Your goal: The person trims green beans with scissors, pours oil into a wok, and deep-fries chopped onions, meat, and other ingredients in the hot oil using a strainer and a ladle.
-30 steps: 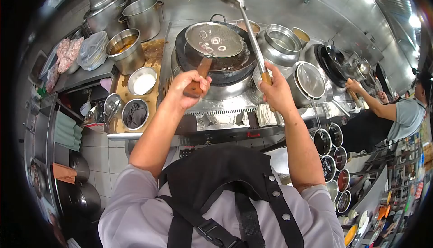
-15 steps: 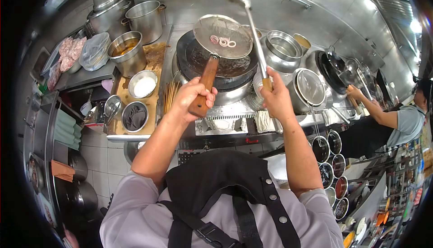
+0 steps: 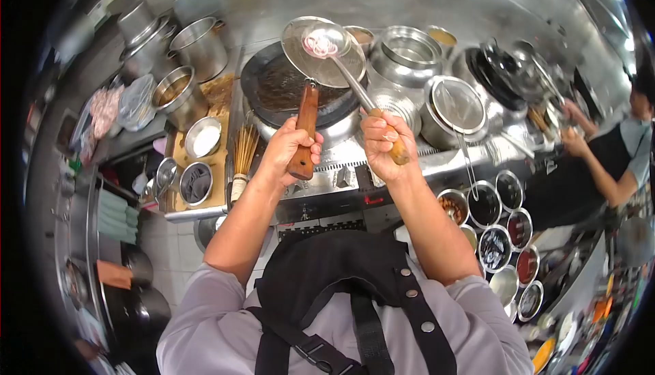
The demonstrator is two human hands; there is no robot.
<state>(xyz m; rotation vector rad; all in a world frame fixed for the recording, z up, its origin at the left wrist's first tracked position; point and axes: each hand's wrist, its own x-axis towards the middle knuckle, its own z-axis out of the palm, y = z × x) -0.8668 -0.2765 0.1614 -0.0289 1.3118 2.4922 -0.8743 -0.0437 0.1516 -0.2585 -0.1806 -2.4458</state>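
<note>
My left hand (image 3: 293,148) is wrapped round the wooden handle of a round mesh strainer (image 3: 349,69), held above the back right part of a dark wok (image 3: 266,78). Dark liquid shows in the wok. In my right hand (image 3: 387,144) is the wooden grip of a long metal ladle (image 3: 351,81). The ladle's bowl lies over the strainer's mesh, at some pale, pinkish-white sliced rings (image 3: 319,44). Whether the rings sit in the bowl or under it I cannot tell for sure.
Left of the wok stand a bamboo brush (image 3: 245,150), a bowl of white stuff (image 3: 203,137) and a tall pot (image 3: 179,92). To the right are a strainer on a pot (image 3: 458,105) and several sauce containers (image 3: 495,249). A co-worker (image 3: 600,150) stands at the far right.
The ladle has swung down and left, from raised beside the strainer to over its mesh and the rings. My right hand has moved left and turned. The view has shifted slightly right.
</note>
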